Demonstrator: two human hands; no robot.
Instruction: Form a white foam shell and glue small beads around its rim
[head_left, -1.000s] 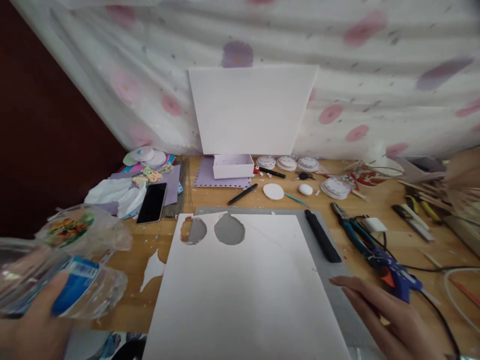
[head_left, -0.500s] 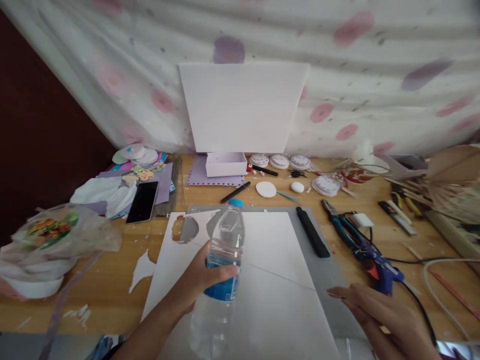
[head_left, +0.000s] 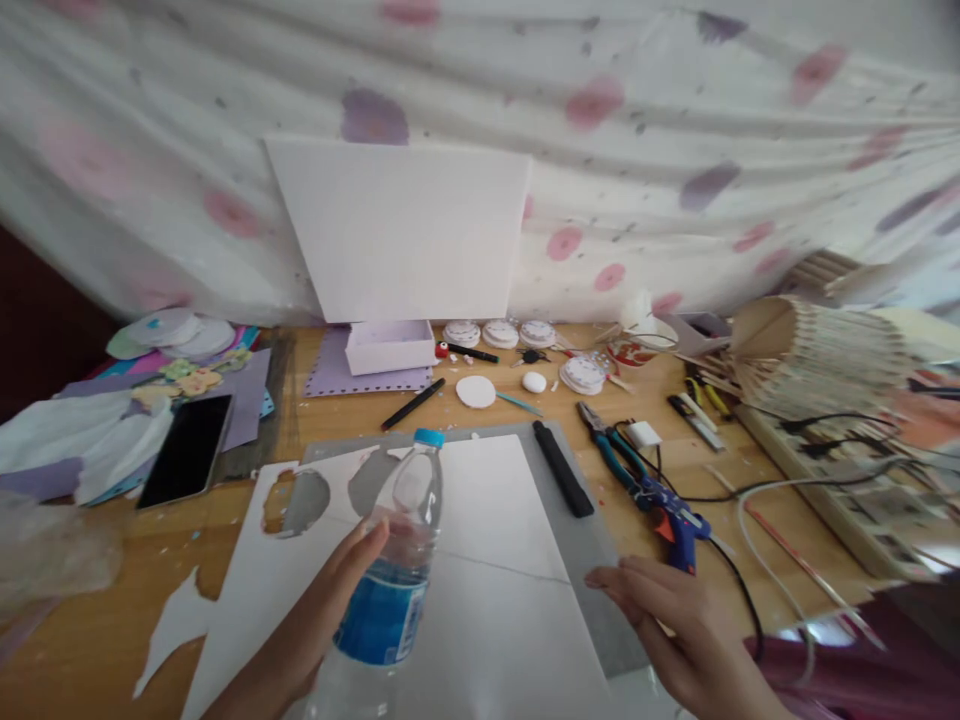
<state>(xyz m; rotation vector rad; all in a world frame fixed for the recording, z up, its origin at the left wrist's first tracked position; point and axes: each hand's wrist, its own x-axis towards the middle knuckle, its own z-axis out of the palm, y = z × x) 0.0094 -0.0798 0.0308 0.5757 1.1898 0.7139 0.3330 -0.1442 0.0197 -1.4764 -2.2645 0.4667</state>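
My left hand is closed around a clear plastic water bottle with a blue cap and blue label. The thumb shows at its left side; the other fingers are mostly hidden behind it. The bottle tilts slightly, and its base runs off the bottom of the view. Behind it lies a white board with a thin line across it and rounded cut-outs at the far left. My right hand is empty as far as I see, its fingers stretched loosely leftward above the edge of the grey mat.
A black stick-like tool, pliers and a blue glue gun with its cord lie on the right. A phone and paper sheets are at left. A white box and another white board stand at the back.
The view has turned right, so the table things appear further left. The bottle, still in my left hand, sits lower in view. The left thumb has shifted from the label's front to the bottle's side.
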